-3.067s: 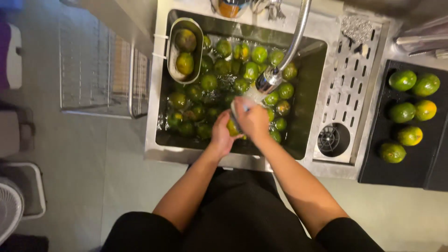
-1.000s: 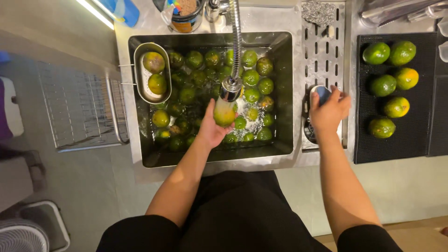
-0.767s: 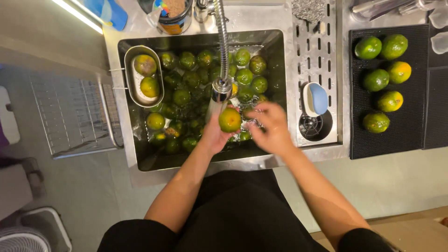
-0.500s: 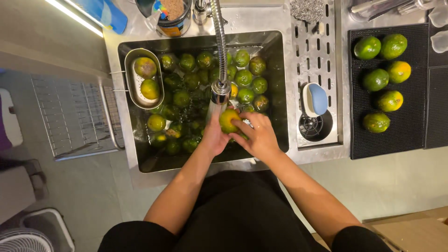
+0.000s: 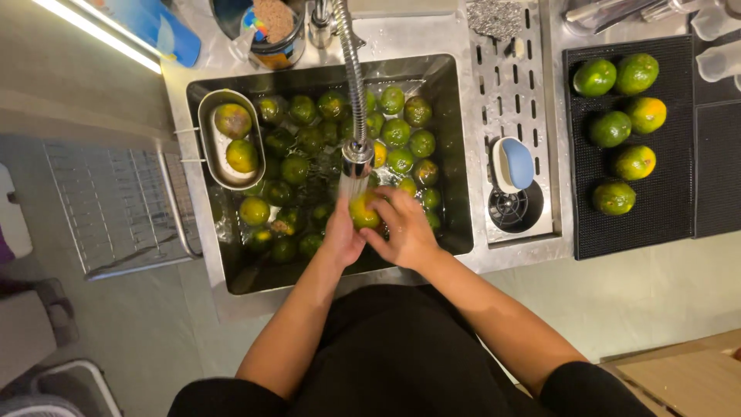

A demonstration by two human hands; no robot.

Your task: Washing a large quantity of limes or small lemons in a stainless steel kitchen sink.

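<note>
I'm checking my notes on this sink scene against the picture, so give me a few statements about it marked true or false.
1. Both hands are on one yellow-green fruit under the running faucet. True: the left hand cups it and the right hand rubs it.
2. The sink holds no other fruit. False: many green fruits lie in it.
3. Five fruits lie on the black mat to the right. True.
4. The small metal basket in the sink is empty. False: it holds two fruits.
5. The blue and white pad lies inside the sink. False: it rests on the slotted drainer beside it.
</note>
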